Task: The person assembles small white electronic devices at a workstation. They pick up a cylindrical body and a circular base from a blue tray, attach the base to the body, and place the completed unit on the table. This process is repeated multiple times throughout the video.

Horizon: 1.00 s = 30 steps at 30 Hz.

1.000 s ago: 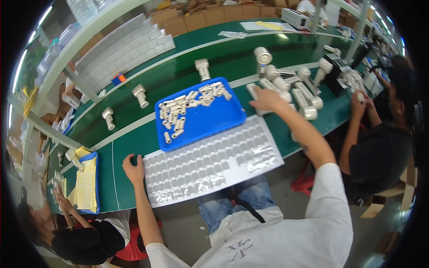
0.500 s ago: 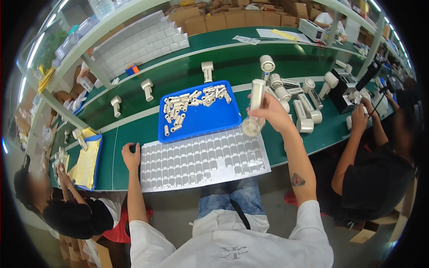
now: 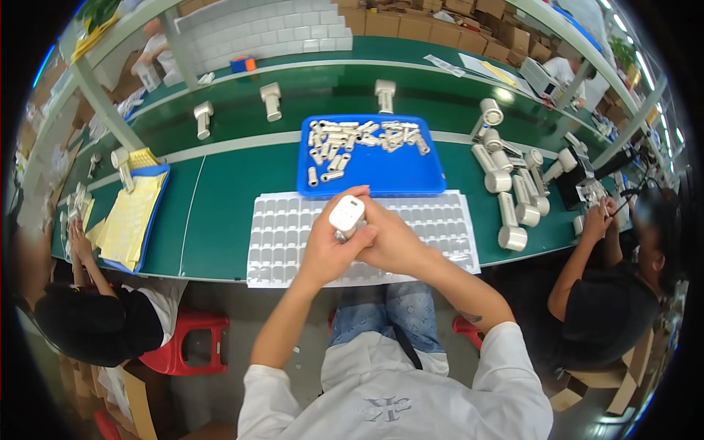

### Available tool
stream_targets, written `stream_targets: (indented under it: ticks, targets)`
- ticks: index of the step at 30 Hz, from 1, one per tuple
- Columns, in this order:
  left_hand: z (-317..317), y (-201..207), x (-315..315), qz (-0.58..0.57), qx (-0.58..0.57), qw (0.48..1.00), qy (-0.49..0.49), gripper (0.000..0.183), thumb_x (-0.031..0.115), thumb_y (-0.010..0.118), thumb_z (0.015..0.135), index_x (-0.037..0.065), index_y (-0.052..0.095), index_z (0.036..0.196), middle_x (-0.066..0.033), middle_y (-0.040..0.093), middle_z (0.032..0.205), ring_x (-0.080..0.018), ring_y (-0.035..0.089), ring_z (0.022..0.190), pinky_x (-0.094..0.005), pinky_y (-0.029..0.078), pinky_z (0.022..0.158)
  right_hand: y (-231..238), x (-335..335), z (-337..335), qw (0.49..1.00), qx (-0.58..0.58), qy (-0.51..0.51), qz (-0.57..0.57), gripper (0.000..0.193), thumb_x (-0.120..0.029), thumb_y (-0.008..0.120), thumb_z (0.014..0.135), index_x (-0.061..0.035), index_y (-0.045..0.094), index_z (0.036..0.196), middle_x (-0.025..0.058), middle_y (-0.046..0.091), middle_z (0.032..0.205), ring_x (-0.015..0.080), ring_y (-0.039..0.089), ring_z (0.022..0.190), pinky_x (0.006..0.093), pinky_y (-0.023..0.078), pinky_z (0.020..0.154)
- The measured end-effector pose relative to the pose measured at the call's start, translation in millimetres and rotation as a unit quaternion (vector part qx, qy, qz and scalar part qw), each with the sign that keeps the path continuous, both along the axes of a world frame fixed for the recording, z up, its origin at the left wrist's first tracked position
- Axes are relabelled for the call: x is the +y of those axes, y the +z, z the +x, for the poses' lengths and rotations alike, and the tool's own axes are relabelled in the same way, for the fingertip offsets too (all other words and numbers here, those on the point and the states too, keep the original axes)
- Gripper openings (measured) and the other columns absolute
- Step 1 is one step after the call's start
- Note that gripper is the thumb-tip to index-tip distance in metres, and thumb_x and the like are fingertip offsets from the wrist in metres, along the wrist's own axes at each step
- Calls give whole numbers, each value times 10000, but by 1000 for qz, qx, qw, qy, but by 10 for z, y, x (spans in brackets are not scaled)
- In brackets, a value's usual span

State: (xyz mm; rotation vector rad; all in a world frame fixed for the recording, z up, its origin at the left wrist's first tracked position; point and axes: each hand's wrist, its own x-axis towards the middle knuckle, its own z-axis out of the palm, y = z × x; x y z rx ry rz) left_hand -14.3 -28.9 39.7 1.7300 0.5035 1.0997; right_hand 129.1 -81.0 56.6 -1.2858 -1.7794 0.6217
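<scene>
Both hands, left (image 3: 331, 253) and right (image 3: 396, 246), now grasp the white cylinder (image 3: 346, 216) together above the clear tray (image 3: 440, 220); earlier, the left lay flat on the desk (image 3: 220, 198).

A long green workbench (image 3: 220, 198) is carrying the work items. A blue tray (image 3: 381, 172) of small white parts is lying at its centre, with a clear moulded blister tray (image 3: 440, 220) sitting just in front of it, overhanging the near edge. White cylindrical units (image 3: 510, 198) are lying grouped to the right. A second blue tray (image 3: 155, 192) holding yellow sheets is resting to the left. White T-shaped pieces (image 3: 271, 99) are standing along the rear strip.
</scene>
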Motion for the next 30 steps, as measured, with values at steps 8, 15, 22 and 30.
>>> stream_targets:
  ticks: [8,15,22,30]
  targets:
    - [-500,-189,216,-94,-242,965,25,238,148,648,895,16,525,1049,-106,601,907,-155,585,874,-331,494,768,25,688,822,968,-252,-8,-3,359,-136,683,840,-30,612,1176,155,639,1079,319,588,1060,390,481,905]
    - [-671,-149,250,-100,-164,981,1,595,285,682,882,-9,392,1311,-92,527,1113,-163,522,1020,-318,448,876,-527,1495,1691,891,-421,-173,5,362,-20,566,844,-90,612,1197,126,603,1122,323,576,1084,419,501,896]
    - [-757,-256,280,-63,-52,992,95,620,95,878,655,42,501,1144,-38,542,978,-132,546,877,-291,464,788,-662,1666,1696,890,-426,-152,50,211,-60,617,834,-76,624,1044,106,603,1057,317,603,1010,415,516,850]
    - [-380,-142,186,-181,-104,977,35,538,47,849,686,41,474,1073,-55,546,913,-139,587,841,-305,494,730,-632,1666,1795,884,-432,-139,114,117,-67,638,826,-53,604,937,111,596,991,310,611,935,407,516,807]
